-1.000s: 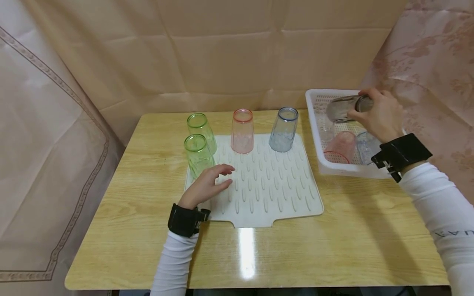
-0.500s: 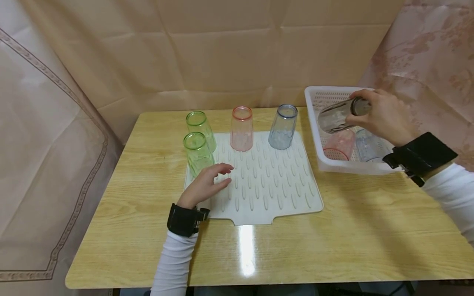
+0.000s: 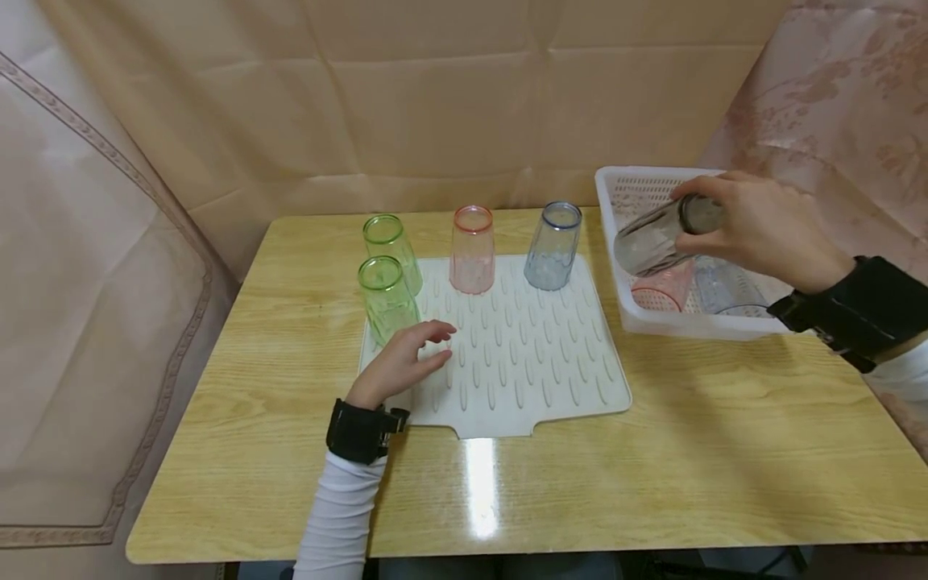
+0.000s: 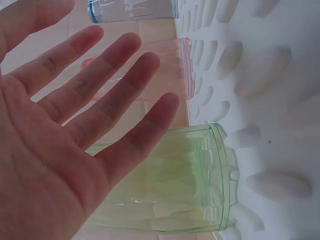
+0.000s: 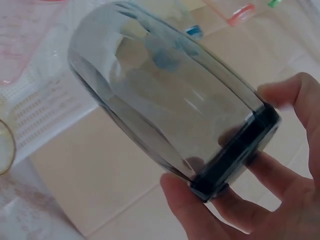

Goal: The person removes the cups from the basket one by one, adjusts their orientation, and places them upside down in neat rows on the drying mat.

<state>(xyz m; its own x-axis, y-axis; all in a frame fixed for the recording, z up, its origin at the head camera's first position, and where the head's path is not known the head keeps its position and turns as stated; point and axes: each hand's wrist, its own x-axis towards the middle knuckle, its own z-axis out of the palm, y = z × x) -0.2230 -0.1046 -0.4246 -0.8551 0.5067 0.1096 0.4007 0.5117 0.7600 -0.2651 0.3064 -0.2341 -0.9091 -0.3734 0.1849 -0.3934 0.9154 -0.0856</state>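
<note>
My right hand (image 3: 768, 229) grips a smoky grey glass (image 3: 648, 240) by its thick dark base, tilted, over the left part of the white basket (image 3: 689, 325). In the right wrist view, thumb and fingers ring that base, and the wide mouth points away from the palm. My left hand (image 3: 399, 362) holds nothing; its loosely bent fingers hover over the white drying mat (image 3: 507, 387), close to the front green glass (image 3: 384, 298). Another green glass (image 3: 395, 242), a pink glass (image 3: 473, 254) and a blue glass (image 3: 553, 250) stand upside down along the mat's back.
Inside the basket lie a pink tumbler (image 3: 665, 286) and a pale blue tumbler (image 3: 725, 286) on their sides. The wooden table (image 3: 290, 483) runs around the mat, with a beige cloth (image 3: 435, 121) hanging behind it.
My right hand has drawn the grey glass left and slightly toward me, tilting its mouth further down. The left hand keeps its place.
</note>
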